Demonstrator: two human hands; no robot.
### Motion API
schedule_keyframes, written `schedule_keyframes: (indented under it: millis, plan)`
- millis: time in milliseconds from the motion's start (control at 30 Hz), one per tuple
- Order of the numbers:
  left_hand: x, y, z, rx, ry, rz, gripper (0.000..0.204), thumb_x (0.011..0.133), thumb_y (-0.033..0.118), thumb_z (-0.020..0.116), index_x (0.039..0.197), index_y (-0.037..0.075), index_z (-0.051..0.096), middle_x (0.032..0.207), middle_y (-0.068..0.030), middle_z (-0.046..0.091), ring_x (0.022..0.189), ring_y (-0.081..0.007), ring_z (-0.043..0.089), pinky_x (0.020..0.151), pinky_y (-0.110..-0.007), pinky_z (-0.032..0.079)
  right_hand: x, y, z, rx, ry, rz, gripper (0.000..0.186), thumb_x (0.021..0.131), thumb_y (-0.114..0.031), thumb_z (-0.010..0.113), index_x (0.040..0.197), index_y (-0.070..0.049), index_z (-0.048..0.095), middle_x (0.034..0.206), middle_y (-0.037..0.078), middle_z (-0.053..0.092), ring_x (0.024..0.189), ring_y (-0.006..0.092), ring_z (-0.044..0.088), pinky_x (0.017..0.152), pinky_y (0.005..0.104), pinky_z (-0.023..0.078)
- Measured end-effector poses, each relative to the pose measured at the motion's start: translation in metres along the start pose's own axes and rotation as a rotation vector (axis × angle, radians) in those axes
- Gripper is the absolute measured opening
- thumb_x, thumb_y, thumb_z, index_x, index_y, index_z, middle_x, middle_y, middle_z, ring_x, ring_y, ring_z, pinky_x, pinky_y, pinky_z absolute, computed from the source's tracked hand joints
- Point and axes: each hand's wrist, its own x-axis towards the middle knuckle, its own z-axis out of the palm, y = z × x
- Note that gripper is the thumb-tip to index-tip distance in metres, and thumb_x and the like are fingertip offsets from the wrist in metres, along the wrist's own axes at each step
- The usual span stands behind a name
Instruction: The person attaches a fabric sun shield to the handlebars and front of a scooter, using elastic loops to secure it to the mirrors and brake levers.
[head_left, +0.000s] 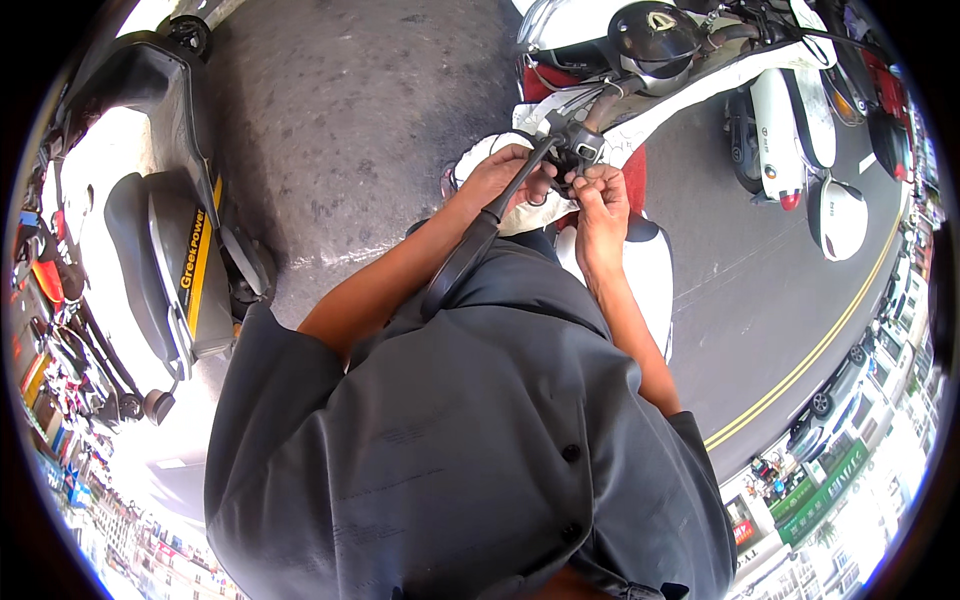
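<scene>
In front of me is a scooter handlebar with a worn grip [606,104] and a black switch housing [580,141]. A black mirror stem [522,182] slants from the housing down to a dark mirror [461,262]. My left hand [497,178] is curled just below the housing, partly behind the stem. Close beside it, my right hand [601,203] pinches with thumb and forefinger at the underside of the housing. Small dark parts, perhaps wires, show between the hands. What exactly the fingers hold is too small to make out.
A black-and-white helmet [655,40] sits beyond the handlebar. To the left stands a parked scooter [150,255] with a yellow stripe. On the right, a white scooter [780,135] is parked on the asphalt road [735,310], and cars line the far side.
</scene>
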Motion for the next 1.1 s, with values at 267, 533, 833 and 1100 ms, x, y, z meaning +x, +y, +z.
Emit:
schedule_keyframes:
  millis: [267,533,833,1100]
  plan:
    - [0.005,0.015,-0.003,-0.058,-0.095,-0.077,0.03,0.102,0.018,0.052,0.127,0.001,0.053,0.092,-0.0032,0.06,0.08,-0.0154,0.057,0.076,-0.03,0.05,0.018,-0.026,0.011,0.221,-0.229,0.153,0.032,0.088,0.003,0.05,0.119,-0.001,0.054,0.098,0.01,0.061,0.08,0.0147,0.054,0.077,0.027,0.046]
    - [-0.01,0.04,-0.003,0.225,0.035,-0.177,0.019,0.097,0.013,0.061,0.111,0.001,0.062,0.094,-0.0048,0.067,0.081,-0.0143,0.064,0.077,-0.031,0.054,0.028,-0.034,-0.005,0.41,-0.333,0.22,0.02,0.094,-0.01,0.062,0.113,-0.004,0.062,0.099,0.01,0.065,0.082,0.0156,0.063,0.077,0.0297,0.05]
    - [0.06,0.067,0.024,0.331,0.162,0.199,0.024,0.098,0.02,0.06,0.113,0.002,0.065,0.094,-0.0059,0.069,0.085,-0.0156,0.065,0.08,-0.03,0.053,0.095,-0.069,0.006,-0.172,-0.263,-0.074,0.015,0.097,-0.006,0.055,0.108,-0.001,0.065,0.099,0.008,0.07,0.081,0.0087,0.058,0.076,0.0264,0.049]
    - [0.08,0.086,0.061,1.097,0.119,0.095,0.024,0.096,0.022,0.061,0.104,0.003,0.071,0.072,-0.0004,0.06,0.063,-0.0084,0.053,0.057,-0.024,0.044,0.164,-0.109,0.037,-1.056,-0.81,-0.849,0.02,0.084,-0.005,0.062,0.103,-0.007,0.069,0.095,0.007,0.07,0.096,0.028,0.062,0.083,0.0398,0.051]
